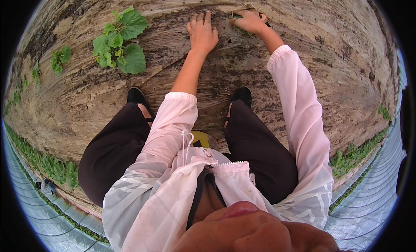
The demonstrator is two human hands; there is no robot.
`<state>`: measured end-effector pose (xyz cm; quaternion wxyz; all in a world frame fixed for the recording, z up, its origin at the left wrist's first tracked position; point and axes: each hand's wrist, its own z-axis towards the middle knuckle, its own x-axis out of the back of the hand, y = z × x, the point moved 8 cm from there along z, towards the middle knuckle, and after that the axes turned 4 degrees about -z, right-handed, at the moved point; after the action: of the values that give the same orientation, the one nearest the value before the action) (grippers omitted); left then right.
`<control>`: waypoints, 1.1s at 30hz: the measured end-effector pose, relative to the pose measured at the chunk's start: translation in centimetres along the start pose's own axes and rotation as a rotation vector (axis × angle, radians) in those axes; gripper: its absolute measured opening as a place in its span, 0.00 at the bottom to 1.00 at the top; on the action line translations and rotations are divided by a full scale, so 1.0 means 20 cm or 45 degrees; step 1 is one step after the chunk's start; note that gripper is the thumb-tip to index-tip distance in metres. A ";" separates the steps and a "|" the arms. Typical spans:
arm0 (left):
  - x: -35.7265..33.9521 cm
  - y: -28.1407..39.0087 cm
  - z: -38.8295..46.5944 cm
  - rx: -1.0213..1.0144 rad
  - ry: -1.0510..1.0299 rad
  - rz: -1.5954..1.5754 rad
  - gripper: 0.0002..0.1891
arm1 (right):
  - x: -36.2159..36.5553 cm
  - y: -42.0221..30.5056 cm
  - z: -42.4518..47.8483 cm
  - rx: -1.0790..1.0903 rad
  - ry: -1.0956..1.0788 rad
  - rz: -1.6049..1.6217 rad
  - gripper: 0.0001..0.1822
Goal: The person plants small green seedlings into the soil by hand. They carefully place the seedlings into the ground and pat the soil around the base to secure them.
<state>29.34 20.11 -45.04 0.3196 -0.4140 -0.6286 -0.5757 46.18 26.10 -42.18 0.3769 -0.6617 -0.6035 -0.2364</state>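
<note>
Soil-stained plastic mulch film stretches over the ground before me, wrinkled and smeared with dirt. My left hand rests palm down on it, fingers a little apart, nothing visible in its grasp. To its right, my right hand is bent over a hole in the film where the edge is bunched up. Green leaves show beneath that hand, partly covered by it. The fingers' undersides are hidden, so whether they pinch film or plant is unclear. Left of both hands, a broad-leaved seedling spreads over the film.
Smaller seedlings continue in a row to the far left. My black shoes stand on the film, with a yellow round object between my legs. Behind me are green plant strips and greenhouse sheeting.
</note>
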 end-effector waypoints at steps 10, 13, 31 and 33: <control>0.03 0.00 -0.01 -0.038 0.072 -0.011 0.32 | 0.03 0.00 -0.02 -0.064 0.008 0.152 0.41; 0.01 0.02 0.01 -0.020 0.010 0.004 0.33 | 0.00 0.05 0.02 -0.025 0.027 0.304 0.36; -0.16 0.05 0.10 -0.158 -0.112 0.322 0.25 | -0.01 0.12 -0.36 0.193 0.431 -0.026 0.30; -0.18 0.04 0.11 -0.135 -0.159 0.376 0.26 | -0.03 0.14 -0.36 0.228 0.458 -0.017 0.30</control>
<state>31.90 21.66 -48.05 0.3387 -0.5531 -0.5484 -0.5278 49.81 20.09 -38.89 0.5343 -0.5687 -0.5494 -0.2987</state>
